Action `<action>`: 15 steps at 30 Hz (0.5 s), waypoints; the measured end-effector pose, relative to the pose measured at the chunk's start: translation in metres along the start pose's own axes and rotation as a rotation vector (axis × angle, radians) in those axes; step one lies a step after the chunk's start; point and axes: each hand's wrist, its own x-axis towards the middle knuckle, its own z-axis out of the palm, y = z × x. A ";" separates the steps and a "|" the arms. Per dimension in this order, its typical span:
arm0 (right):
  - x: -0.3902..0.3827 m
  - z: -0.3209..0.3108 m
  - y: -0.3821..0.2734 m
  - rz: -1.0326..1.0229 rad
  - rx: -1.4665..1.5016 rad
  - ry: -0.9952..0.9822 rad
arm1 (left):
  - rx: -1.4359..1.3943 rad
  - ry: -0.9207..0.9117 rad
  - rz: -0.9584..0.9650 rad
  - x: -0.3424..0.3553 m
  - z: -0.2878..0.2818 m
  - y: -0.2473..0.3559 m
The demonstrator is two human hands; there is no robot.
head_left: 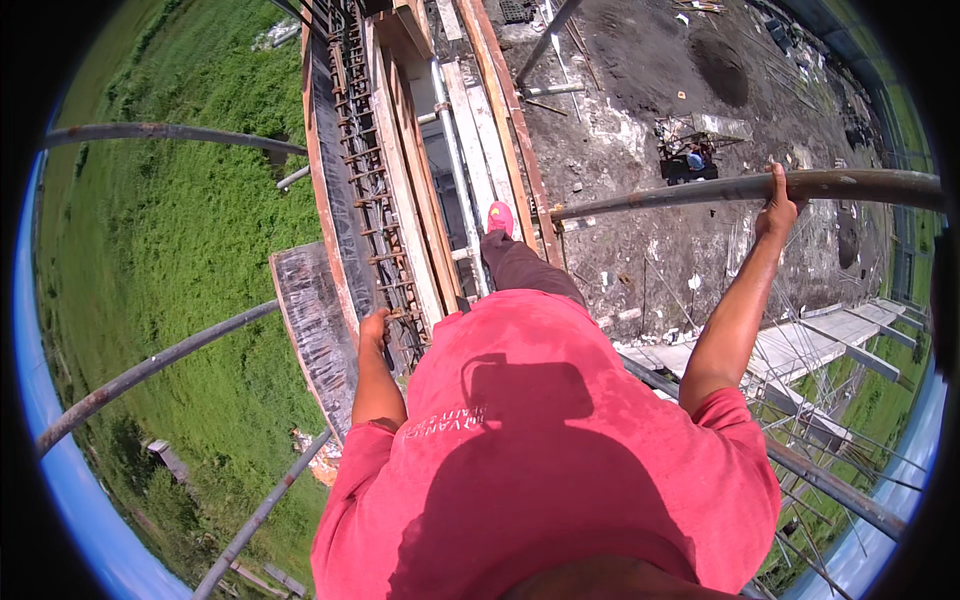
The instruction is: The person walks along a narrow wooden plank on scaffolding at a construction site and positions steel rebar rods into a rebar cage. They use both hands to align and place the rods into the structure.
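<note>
1 steel scaffold pipe (860,186) at 2 o'clock lies clasped in the right hand (777,213), probably for balance, while the left hand (374,328), its grip impossible to tell, rests beside the rebar cage (364,156) toward 9 o'clock.

- On the pink shirt (560,450), over the wearer's left chest, I can see white lettering (442,422) in capitals, seemingly set in two short lines.
- That print slants across the cloth, close to the edge of the dark shadow (530,490); its letters are small and partly blurred from here.
- The pink shoe (501,219) carries a little yellow mark (495,211), too small for me to tell whether it's a letter or a design.
</note>
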 end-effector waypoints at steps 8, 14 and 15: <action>-0.006 0.026 0.000 -0.080 0.073 0.338 | -0.116 0.069 0.101 0.065 0.033 0.147; -0.004 0.055 -0.009 -0.046 0.031 0.660 | -0.035 0.357 0.272 0.108 0.061 0.256; -0.004 0.058 -0.011 -0.031 -0.004 0.711 | 0.020 0.401 0.261 0.114 0.062 0.274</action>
